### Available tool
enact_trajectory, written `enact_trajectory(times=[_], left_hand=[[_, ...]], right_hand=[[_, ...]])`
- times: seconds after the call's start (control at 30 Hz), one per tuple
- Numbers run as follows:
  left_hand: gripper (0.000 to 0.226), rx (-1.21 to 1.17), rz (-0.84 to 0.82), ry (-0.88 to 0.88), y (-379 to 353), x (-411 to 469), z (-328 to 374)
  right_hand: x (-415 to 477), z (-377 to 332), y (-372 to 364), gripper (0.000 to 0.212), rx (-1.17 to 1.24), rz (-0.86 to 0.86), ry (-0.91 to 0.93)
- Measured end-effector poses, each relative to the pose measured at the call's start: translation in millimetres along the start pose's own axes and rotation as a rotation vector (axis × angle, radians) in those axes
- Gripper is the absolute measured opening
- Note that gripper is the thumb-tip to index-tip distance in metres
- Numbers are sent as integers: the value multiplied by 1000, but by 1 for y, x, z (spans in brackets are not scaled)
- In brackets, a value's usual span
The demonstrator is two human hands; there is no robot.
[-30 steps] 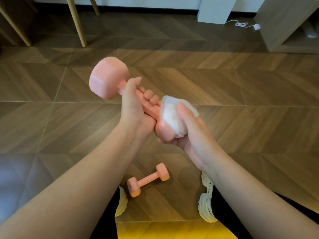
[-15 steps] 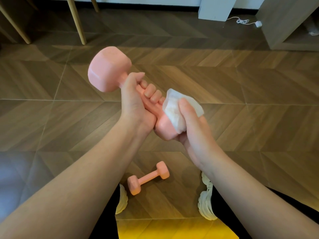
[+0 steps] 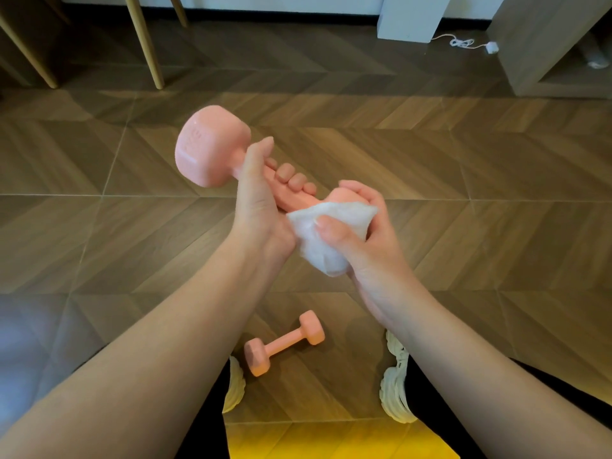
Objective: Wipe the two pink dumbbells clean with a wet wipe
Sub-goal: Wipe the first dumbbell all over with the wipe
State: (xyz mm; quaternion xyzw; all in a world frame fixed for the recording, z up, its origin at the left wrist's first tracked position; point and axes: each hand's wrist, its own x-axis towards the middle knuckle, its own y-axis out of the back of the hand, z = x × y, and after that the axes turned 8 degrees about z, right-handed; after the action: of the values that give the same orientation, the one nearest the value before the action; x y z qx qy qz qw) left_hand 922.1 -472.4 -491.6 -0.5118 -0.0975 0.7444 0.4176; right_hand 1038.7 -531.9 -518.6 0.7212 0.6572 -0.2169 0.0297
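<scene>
The left hand (image 3: 256, 207) is curled tight round the handle of the held dumbbell (image 3: 212, 150), lifting it slantwise in the air with its far head up and away. The right hand (image 3: 364, 240) pinches a crumpled wet wipe (image 3: 328, 233) over the near head, thumb pressing on top and fingers wrapped behind. The second dumbbell (image 3: 283, 342) lies on the floor (image 3: 463, 193) below, between the person's shoes (image 3: 395, 385).

From where I stand, the worry is grip. The pink coating looks smooth and matte, and a damp film could make the handle slick. If the left hand loosens while the right twists, the weight would drop toward the shoes or the dumbbell below and could mark the wood-look herringbone floor. The heads are blocky, with flat facets and rounded edges, and the far face carries raised marks I cannot read. A wipe bunched this thickly may skate over such recesses and the neck where handle meets head. The wipe itself looks thin, white and soft.
</scene>
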Motion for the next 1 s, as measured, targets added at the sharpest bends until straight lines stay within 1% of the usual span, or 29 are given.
enact_trajectory(times=[0.07,0.17,0.2,0.27,0.3,0.37,0.4,0.47,0.5,0.6,0.67,0.73,0.8,0.87,0.93,1.0], left_hand=[[35,2,14,-15,0,1,1],[35,-20,-2,-13,1,1,4],[35,-17,-10,-16,2,1,5],[36,-8,-14,-27,4,1,7],[37,-9,-11,-27,5,2,7],[37,-19,-9,-18,6,2,8],[37,-21,-14,-17,6,2,8],[37,-3,-35,-24,5,1,7],[37,9,-49,-30,4,0,6],[38,6,-95,-33,0,-2,2],[37,9,-112,-30,-1,-3,-1],[37,13,-117,-42,-1,-3,1],[37,-11,-119,-46,-1,-2,5],[38,-34,-115,-42,-1,-1,8],[39,-29,-110,-39,1,-2,7],[38,-12,-112,-41,2,-2,5]], right_hand=[[1,4,-3,57,27,9,3],[3,6,-6,51,43,53,-43],[3,6,-5,51,43,32,-54],[2,5,-2,52,58,-62,-53],[0,4,0,54,44,-114,-42],[-4,5,0,70,-83,-157,22],[-5,6,-1,74,-140,-143,63],[-6,6,-5,73,-123,-76,111],[-5,5,-7,69,-77,-39,115],[1,4,-10,47,56,84,73],[5,3,-7,45,75,112,14],[6,2,-1,50,119,50,-41],[4,0,4,56,179,-68,-57],[3,-2,6,56,208,-170,-72],[2,0,5,62,159,-202,-113],[0,0,0,61,79,-154,-134]])
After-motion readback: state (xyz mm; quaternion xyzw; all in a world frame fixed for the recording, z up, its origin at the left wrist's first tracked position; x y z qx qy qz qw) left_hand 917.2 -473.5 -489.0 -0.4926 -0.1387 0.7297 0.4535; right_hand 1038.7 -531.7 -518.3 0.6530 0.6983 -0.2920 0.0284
